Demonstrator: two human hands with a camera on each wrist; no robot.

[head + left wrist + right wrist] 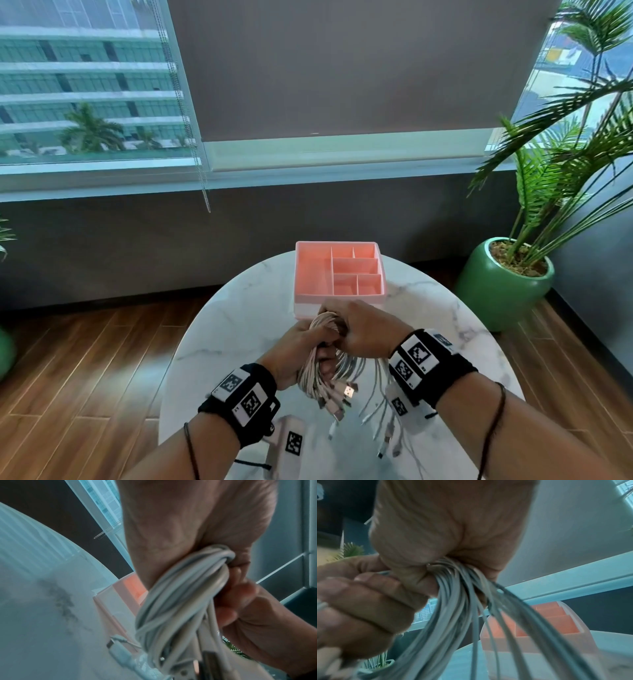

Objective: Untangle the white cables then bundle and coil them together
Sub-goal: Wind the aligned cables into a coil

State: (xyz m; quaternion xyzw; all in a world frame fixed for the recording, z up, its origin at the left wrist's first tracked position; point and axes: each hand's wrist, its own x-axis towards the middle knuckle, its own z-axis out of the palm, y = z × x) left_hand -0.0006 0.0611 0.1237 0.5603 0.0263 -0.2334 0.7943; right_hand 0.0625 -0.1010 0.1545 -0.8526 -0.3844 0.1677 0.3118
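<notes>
A thick bundle of white cables [325, 363] is held above the round marble table [239, 325], looped at the top with USB plug ends [346, 392] hanging toward me. My left hand [299, 353] grips the bundle from the left, fingers curled round the strands [180, 595]. My right hand [356, 329] grips the same bundle from the right, close against the left hand, with the cables [458, 601] fanning out below its fist. Thinner cable ends [383, 421] trail onto the table under my right wrist.
A pink divided organizer box [339, 274] stands just beyond the hands at the table's far side. A potted palm in a green pot [503, 284] is on the floor to the right. Wood floor surrounds the table; a window and wall lie ahead.
</notes>
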